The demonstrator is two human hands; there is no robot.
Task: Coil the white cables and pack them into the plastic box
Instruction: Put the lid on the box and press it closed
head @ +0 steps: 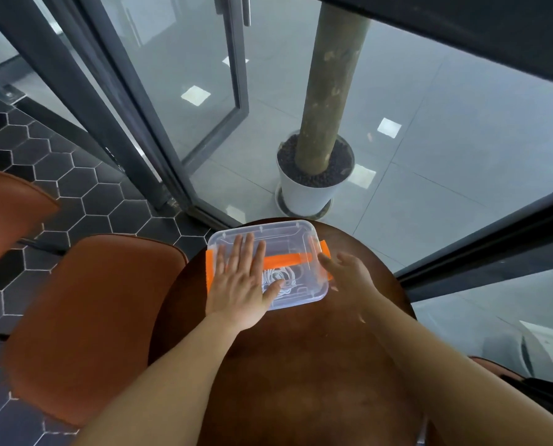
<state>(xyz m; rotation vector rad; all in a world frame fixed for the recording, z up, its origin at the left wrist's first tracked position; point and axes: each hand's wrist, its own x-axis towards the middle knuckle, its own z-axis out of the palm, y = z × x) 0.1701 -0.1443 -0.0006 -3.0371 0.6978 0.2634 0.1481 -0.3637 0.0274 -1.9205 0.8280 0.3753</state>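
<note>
White cables [281,278] coiled inside plastic box [268,263], lid on. Left hand [241,284] flat, grip wide; right hand [344,268] open at right clip [326,259]. Latching likely remains.

No legible text, label, brand, number or sign is present. The clear plastic box [296,231] and its orange latches [326,252] carry no readable marking. The round brown table [301,365] and the white plant pot [304,196] are likewise unmarked.
</note>
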